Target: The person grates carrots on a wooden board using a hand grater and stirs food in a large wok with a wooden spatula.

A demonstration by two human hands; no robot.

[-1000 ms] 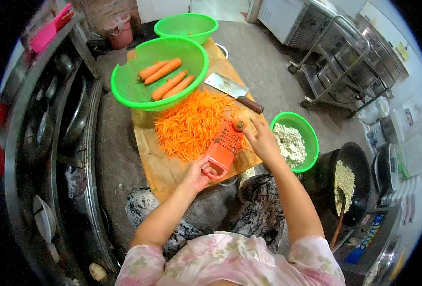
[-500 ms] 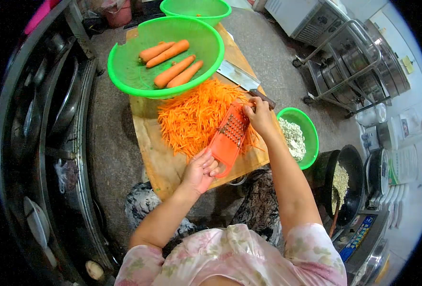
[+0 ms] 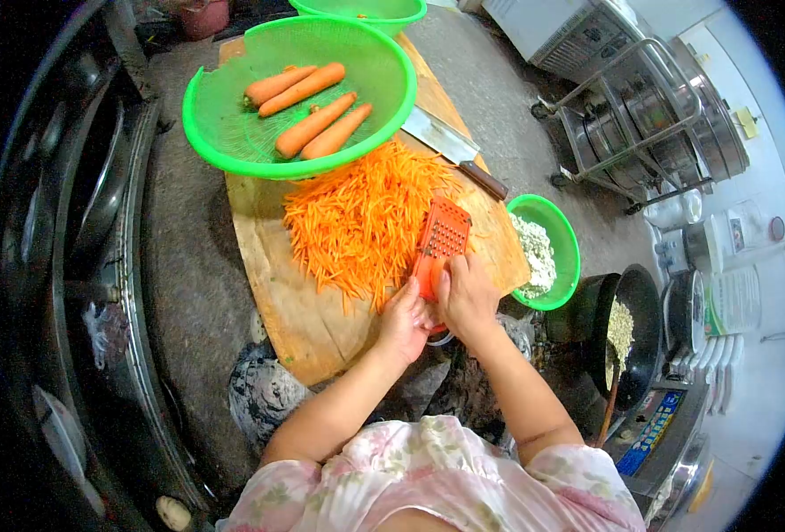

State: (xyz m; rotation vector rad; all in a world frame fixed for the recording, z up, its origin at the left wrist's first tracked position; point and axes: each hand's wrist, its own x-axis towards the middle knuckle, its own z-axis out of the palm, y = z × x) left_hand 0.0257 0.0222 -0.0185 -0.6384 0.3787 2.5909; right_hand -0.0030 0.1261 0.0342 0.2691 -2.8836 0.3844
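Observation:
An orange-red grater (image 3: 445, 232) is held at a slant over the near right side of the wooden board (image 3: 317, 332). My left hand (image 3: 407, 321) is closed round its lower end. My right hand (image 3: 469, 297) lies with bent fingers against the lower part of the grater, close by my left hand; whatever is under its fingers is hidden. To the left of the grater a heap of shredded carrot (image 3: 357, 222) covers the middle of the board. A cleaver (image 3: 441, 135) with a dark handle lies beyond it, at the board's right edge.
A green basket (image 3: 219, 160) with several whole carrots (image 3: 308, 89) stands at the far end, another green basket (image 3: 366, 11) behind it. At right are a green bowl (image 3: 571, 253) of white crumbly food, a black wok (image 3: 645, 310) and a trolley of pots (image 3: 627, 133). Metal shelving (image 3: 131, 257) runs along the left.
My right hand has moved from the grater's upper end down to its lower part, near my left hand. The grater now stands steeper and further right, off most of the heap.

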